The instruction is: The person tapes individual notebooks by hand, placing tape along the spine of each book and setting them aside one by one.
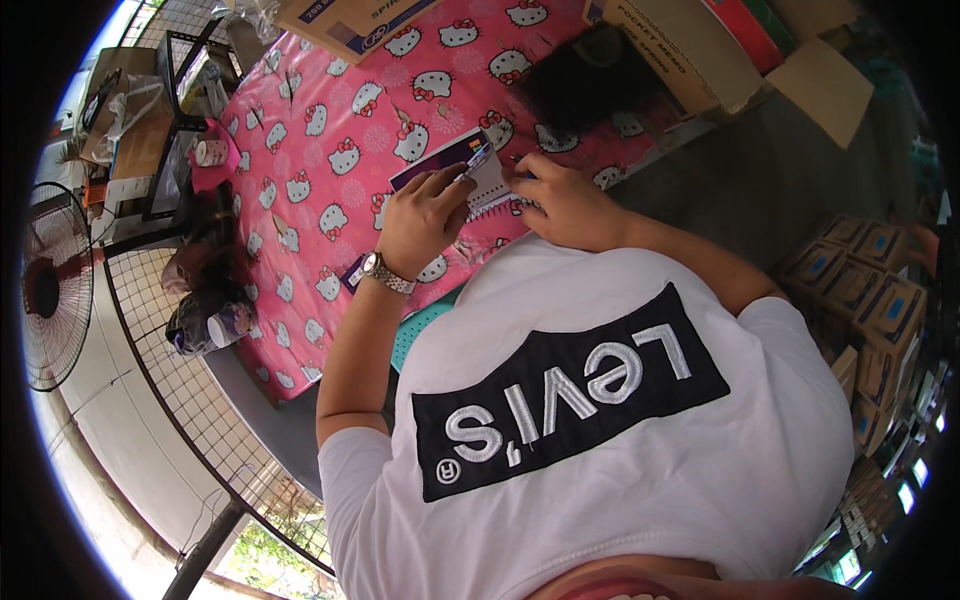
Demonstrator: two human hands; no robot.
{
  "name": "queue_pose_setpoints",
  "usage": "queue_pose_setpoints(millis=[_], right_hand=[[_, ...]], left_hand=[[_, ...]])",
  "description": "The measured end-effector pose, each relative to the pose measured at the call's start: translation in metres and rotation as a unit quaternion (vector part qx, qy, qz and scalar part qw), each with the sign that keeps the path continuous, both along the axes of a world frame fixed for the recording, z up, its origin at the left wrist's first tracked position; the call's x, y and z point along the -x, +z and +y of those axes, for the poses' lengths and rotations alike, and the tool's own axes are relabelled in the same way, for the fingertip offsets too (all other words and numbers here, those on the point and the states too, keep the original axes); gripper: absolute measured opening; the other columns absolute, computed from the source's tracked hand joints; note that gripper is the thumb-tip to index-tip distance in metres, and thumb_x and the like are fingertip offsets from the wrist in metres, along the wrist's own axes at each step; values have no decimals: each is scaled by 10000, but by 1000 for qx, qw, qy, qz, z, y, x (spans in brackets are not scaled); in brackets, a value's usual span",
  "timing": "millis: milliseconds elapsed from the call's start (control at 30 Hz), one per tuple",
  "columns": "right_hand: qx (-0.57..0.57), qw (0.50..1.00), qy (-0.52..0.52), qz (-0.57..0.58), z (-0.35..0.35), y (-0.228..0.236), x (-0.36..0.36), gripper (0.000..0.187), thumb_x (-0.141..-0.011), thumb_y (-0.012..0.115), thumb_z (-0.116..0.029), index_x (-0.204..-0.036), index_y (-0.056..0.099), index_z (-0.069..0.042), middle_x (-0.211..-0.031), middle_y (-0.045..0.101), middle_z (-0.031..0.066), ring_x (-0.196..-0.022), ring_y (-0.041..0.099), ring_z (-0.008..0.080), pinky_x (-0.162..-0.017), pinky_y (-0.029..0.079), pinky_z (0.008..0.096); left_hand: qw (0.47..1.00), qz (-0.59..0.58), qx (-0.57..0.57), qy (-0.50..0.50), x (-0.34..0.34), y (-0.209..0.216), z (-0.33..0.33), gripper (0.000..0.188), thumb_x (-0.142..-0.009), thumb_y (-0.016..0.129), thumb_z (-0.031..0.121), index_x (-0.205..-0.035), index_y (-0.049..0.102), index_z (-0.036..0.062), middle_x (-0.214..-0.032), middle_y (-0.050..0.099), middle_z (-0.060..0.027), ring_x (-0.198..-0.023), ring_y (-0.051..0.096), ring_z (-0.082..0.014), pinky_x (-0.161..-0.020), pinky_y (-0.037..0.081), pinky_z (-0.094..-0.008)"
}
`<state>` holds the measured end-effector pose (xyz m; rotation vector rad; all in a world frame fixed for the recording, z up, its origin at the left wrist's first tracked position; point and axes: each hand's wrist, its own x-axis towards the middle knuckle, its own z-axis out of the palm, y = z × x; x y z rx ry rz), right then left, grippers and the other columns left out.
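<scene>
A small notepad (490, 183) lies on the pink table cover in front of me, its pale page showing a row of punched holes along the near edge. Its dark purple cover (440, 160) shows on the far left side. Along the near side runs a thin purple coil (492, 210), partly hidden. My left hand (430, 215), with a metal watch at the wrist, has its curled fingers closed on the notepad's left part. At the right end, my right hand (560, 200) is closed with fingertips together; what they pinch is too small to make out.
The table cover (300, 150) has a cartoon cat print. Cardboard boxes (350, 25) stand at the far edge, with a black flat item (595, 80) beside an open carton (685, 60). Stacked brown packs (860, 280) are at right, a fan (45, 285) at left.
</scene>
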<state>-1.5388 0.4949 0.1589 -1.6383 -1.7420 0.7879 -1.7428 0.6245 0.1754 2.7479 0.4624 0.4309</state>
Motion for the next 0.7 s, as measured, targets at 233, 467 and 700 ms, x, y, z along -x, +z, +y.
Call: queue_pose_setpoints(millis=[233,467,700], right_hand=[[151,793,-90,584,16,-13,-12,460,-812,574,-49,-1267,515,-42,-1178,650,170,-601,514,109,-575,438,248],[200,773,-84,596,33,-5,-37,451,-1024,425,-419,-1343,470,-103,-1092,680,175,-498,411,60,-485,359,218],[-66,977,-62,195,31,0,-27,408,-1003,542,-337,-1365,538,-147,-963,673,113,-832,631,207,-760,498,328]], left_hand=[[1000,-11,-27,5,-5,5,-1,310,-822,666,46,-1124,623,104,-1080,690,-97,-905,667,-276,-758,558,-381],[990,55,-87,93,-20,44,-2,358,-821,590,0,-1167,586,92,-1011,683,-72,-919,632,-259,-797,485,-396],[974,34,-133,179,-39,24,-11,265,-817,616,93,-1080,591,82,-961,625,-79,-904,581,-277,-876,394,-426]])
